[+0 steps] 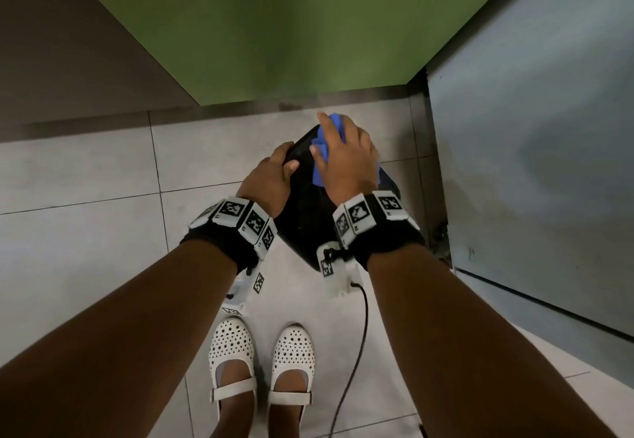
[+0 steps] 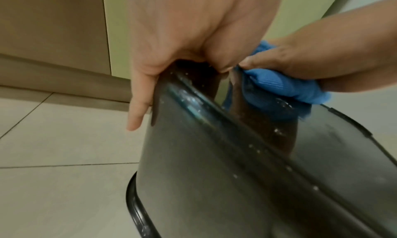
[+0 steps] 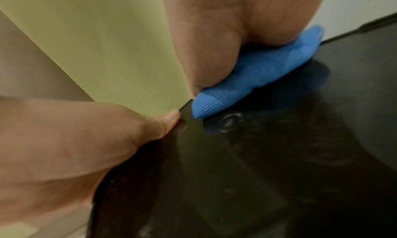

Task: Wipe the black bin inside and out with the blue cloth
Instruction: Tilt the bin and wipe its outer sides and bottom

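Pressing blue cloth (image 1: 320, 149) – bin (image 1: 302, 218) base edge.

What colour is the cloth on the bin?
Blue, finely ribbed cloth; clearest in the right wrist view.

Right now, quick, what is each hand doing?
Left hand: grips the black bin by its edge.
Right hand: presses the blue cloth on the bin, fingers fairly straight.

Black marker-tagged wristbands (image 1: 236, 228) — white perforated shoes (image 1: 231, 345)
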Demonstrator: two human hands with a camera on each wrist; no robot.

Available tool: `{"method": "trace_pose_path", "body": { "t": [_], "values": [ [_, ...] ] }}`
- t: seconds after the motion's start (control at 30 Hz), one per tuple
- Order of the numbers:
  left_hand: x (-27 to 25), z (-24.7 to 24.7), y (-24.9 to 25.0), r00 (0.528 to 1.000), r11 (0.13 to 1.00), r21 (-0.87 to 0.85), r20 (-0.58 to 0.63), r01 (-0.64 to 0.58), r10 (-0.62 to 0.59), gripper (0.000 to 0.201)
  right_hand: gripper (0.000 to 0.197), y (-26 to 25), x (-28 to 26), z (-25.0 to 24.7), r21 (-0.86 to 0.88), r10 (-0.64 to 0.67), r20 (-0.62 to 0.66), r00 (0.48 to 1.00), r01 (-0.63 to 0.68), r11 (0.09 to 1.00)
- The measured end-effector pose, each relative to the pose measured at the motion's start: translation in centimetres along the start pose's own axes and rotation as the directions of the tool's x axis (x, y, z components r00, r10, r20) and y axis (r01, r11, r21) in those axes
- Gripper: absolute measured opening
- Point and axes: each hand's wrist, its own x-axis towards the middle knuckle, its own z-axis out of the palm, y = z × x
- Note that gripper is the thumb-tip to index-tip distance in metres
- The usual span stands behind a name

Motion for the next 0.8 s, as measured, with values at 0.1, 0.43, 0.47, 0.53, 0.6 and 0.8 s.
{"method": "trace_pose_path", "body": {
  "t": [0.1,0.43,0.47,0.53,0.6,0.8],
  "values": [
    [0.2,-0.2,0.1,0.998,0.998,-0.031,0.03,0.051,-0.05,0.043,0.057,2.7,-2.8,-0.1,0.077,0.061,0.0,0.998,-0.061,0.995],
    [0.3,-0.6,0.4,0.991,0.998,-0.054,0.132,-0.022,0.029,0.044,0.055,1.0,-2.5,0.7,0.147,0.27,-0.005,0.963,-0.266,0.953],
    [0.2,-0.6,0.5,0.992,0.998,-0.062,0.124,-0.032,0.039,0.044,0.055,0.1,-1.2,0.6,0.133,0.21,0.002,0.978,-0.208,0.969],
    [0.3,-0.6,0.5,0.993,0.997,-0.073,0.111,-0.035,0.043,0.043,0.053,-1.0,0.5,0.2,0.082,0.112,0.011,0.994,-0.113,0.99],
    [0.4,-0.6,0.4,0.994,0.996,-0.087,0.109,0.009,0.001,0.043,0.053,-0.5,0.4,-0.2,0.061,0.069,0.006,0.998,-0.069,0.996],
    [0.0,-0.3,0.4,0.994,0.992,-0.093,0.068,0.088,-0.082,0.042,0.059,3.1,-8.1,0.6,0.387,0.595,0.07,0.801,-0.571,0.724]
  ]
}}
